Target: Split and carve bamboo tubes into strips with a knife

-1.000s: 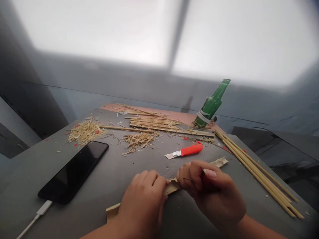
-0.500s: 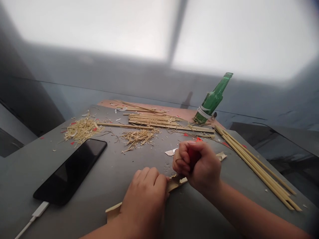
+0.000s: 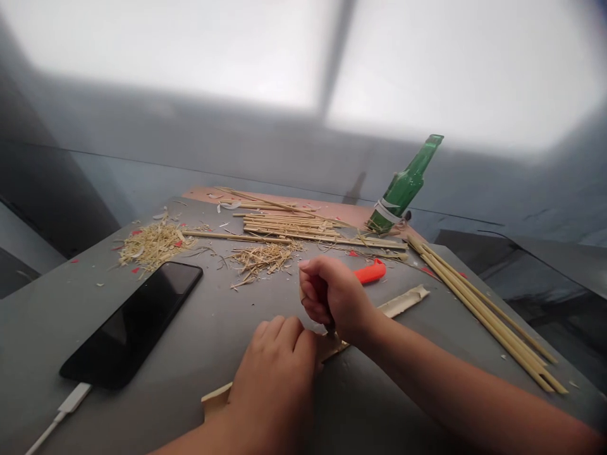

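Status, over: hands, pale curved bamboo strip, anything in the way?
Left hand holding bamboo strip on grey tabletop. Right hand fisted around mostly hidden dark tool. Red plastic handle beyond right hand, clear of strip.

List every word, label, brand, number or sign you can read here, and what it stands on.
None can be read.
Green bottle: it has a white band, but no lettering can be made out there.
Phone: dark screen, no legible characters.
Red knife handle: partly hidden by the right hand; no marking is legible.
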`<move>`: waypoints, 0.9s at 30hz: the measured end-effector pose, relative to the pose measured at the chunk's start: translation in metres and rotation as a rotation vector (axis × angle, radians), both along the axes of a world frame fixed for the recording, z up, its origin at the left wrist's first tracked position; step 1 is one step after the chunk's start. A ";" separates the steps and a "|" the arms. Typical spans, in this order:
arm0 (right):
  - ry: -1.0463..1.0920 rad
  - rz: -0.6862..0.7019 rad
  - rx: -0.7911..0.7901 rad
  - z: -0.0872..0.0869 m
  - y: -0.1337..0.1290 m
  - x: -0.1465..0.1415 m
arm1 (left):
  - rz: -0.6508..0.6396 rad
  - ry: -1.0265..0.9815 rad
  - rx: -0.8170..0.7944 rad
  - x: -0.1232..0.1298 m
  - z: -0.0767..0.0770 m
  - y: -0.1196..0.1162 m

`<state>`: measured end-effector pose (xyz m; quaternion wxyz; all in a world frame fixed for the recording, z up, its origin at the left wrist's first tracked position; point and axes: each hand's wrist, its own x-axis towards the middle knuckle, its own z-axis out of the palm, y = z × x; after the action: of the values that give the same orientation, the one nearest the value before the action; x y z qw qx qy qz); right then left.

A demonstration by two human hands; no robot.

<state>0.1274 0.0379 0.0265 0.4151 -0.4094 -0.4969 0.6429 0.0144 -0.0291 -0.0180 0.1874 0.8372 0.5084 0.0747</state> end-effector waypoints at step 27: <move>0.001 -0.002 0.498 -0.023 -0.049 0.051 | -0.087 -0.100 0.544 0.001 -0.039 0.001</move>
<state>0.1788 -0.0107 0.0031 0.5040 -0.2945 -0.6395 0.5004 0.0156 -0.0284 -0.0571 -0.0162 0.8730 0.4233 0.2417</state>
